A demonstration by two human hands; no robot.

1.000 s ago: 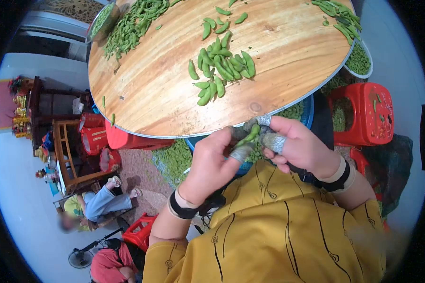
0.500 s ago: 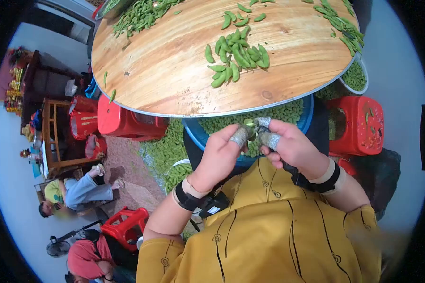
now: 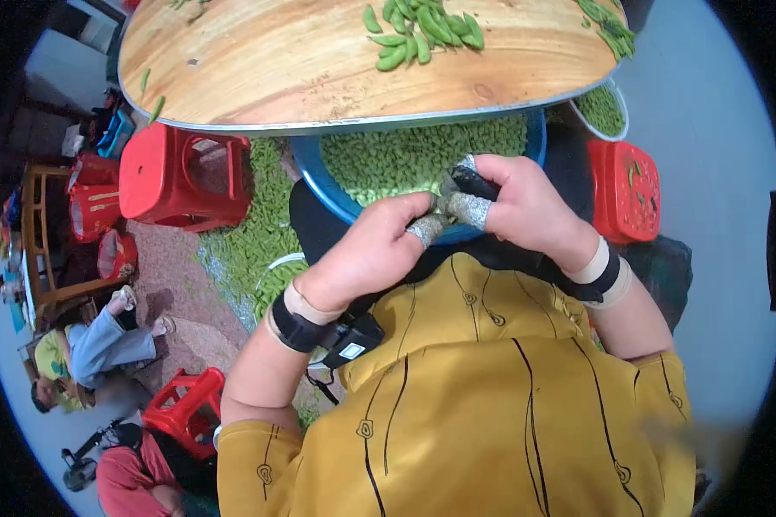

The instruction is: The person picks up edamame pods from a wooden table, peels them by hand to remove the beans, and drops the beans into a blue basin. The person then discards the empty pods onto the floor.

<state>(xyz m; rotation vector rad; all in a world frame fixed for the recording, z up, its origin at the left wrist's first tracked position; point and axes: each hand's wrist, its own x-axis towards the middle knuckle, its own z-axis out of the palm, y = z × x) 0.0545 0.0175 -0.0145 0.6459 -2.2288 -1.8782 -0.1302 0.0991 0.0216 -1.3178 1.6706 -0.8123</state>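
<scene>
Over the near rim of a blue basin (image 3: 313,177), my left hand (image 3: 375,246) and my right hand (image 3: 530,202) meet at their taped fingertips. Both are closed in a pinch around a green edamame pod, which the thumbs and fingers almost wholly hide. Grey tape wraps several fingertips, and something black covers a finger of my right hand. Shelled green beans (image 3: 388,159) fill the basin, which rests on my lap. Beyond it, a small pile of whole edamame pods (image 3: 431,26) lies on the wooden table (image 3: 336,82).
The table edge overhangs the basin. Red stools (image 3: 151,177) stand at left and right. Pods (image 3: 254,202) cover the floor at left, beside a white container of pods (image 3: 276,280). A white tub (image 3: 608,112) holds beans at right. Two people sit at lower left.
My view has shifted, so the table and basin sit higher in it. My hands stay together, now lower relative to the basin, and the green pod between them is less visible.
</scene>
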